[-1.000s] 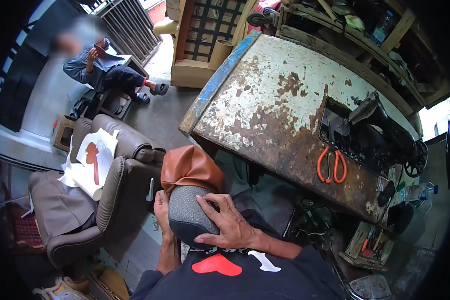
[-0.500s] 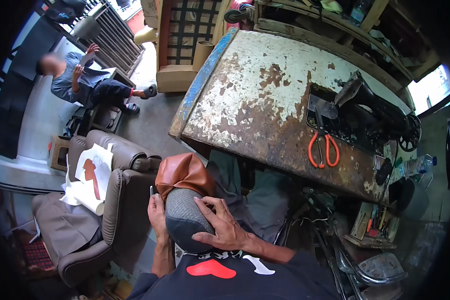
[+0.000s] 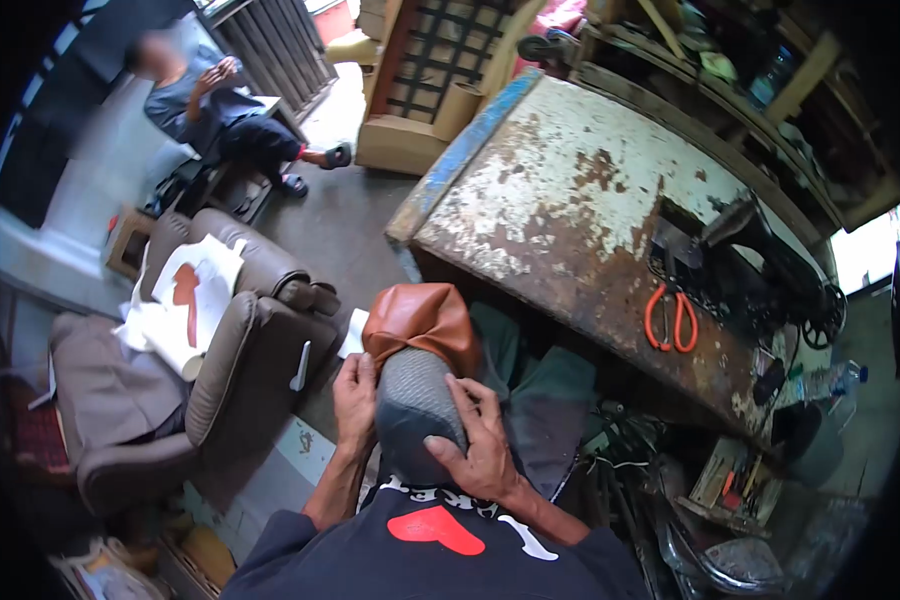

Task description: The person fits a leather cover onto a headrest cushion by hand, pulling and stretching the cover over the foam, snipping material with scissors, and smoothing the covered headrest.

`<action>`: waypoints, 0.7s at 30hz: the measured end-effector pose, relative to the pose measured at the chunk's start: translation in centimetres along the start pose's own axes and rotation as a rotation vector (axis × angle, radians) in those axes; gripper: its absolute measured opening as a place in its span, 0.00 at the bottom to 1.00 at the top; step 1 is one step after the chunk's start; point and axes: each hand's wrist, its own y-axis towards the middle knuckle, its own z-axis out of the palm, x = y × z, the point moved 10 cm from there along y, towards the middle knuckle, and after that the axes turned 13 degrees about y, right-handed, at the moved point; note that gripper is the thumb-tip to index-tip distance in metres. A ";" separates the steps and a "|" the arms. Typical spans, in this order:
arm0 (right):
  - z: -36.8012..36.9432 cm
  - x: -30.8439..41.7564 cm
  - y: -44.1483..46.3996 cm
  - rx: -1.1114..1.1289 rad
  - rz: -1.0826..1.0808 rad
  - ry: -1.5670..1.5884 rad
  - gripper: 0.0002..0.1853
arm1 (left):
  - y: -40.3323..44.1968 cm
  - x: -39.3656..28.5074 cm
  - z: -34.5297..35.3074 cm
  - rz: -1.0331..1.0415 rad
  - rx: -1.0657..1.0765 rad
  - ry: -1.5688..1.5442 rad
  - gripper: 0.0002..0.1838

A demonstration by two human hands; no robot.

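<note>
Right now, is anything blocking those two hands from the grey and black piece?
Nothing visible: the right hand lies directly on the padded piece, the left hand at its other side; the brown leather sits at its far end.

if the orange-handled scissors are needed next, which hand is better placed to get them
Probably the right hand: it is nearer the orange-handled scissors, while the left hand is across the grey-and-black piece.
</note>
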 end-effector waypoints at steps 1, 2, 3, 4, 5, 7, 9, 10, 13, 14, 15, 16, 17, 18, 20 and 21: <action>0.0 0.1 -0.2 -0.001 -0.024 -0.012 0.43 | -0.2 -0.5 0.0 0.012 -0.016 0.033 0.18; -0.1 0.2 -0.2 0.002 -0.023 -0.014 0.43 | -0.4 -0.5 0.2 0.029 -0.019 -0.007 0.19; -0.2 0.3 -0.3 0.008 -0.027 -0.028 0.43 | -0.7 -1.0 0.3 0.036 -0.024 -0.001 0.19; -0.3 0.3 -0.2 0.007 -0.037 -0.047 0.43 | -0.8 -1.5 0.4 0.052 -0.023 0.002 0.19; -0.4 0.4 0.0 0.005 -0.061 -0.052 0.43 | -0.5 -0.7 0.5 0.029 -0.029 0.015 0.19; -0.6 0.1 0.2 0.001 -0.031 -0.032 0.43 | -0.2 -0.7 0.8 0.054 -0.025 -0.007 0.19; -0.8 0.5 0.4 -0.018 -0.039 -0.038 0.43 | -0.1 -1.7 1.0 0.080 -0.027 -0.005 0.19; -0.9 0.5 0.4 -0.039 -0.022 -0.038 0.43 | 0.0 -2.0 1.1 0.098 -0.033 -0.013 0.19; -0.9 0.7 0.0 -0.074 -0.017 -0.030 0.42 | 0.3 -1.4 1.2 0.084 -0.009 0.065 0.19; -1.0 0.5 0.1 -0.095 0.007 -0.015 0.41 | 0.6 -1.6 1.3 0.094 -0.017 0.069 0.19; -0.9 0.7 0.0 -0.103 -0.007 -0.019 0.41 | 0.2 -1.9 1.2 0.087 -0.021 0.069 0.19; -0.7 0.7 -0.2 -0.096 -0.003 -0.003 0.41 | -0.3 -2.2 1.0 0.077 -0.026 0.071 0.19; -0.8 1.0 -0.1 -0.106 -0.019 -0.004 0.40 | -0.7 -2.8 0.8 0.060 -0.020 0.108 0.18; -1.0 1.4 0.2 -0.114 -0.044 -0.011 0.40 | -0.7 -2.6 0.5 0.065 -0.035 0.108 0.18; -1.4 1.9 0.2 -0.119 -0.055 0.010 0.40 | -0.3 -1.3 0.8 0.046 -0.022 0.055 0.18; -1.7 2.1 0.3 -0.115 -0.064 0.010 0.40 | -0.6 -1.8 0.9 0.039 -0.019 0.041 0.18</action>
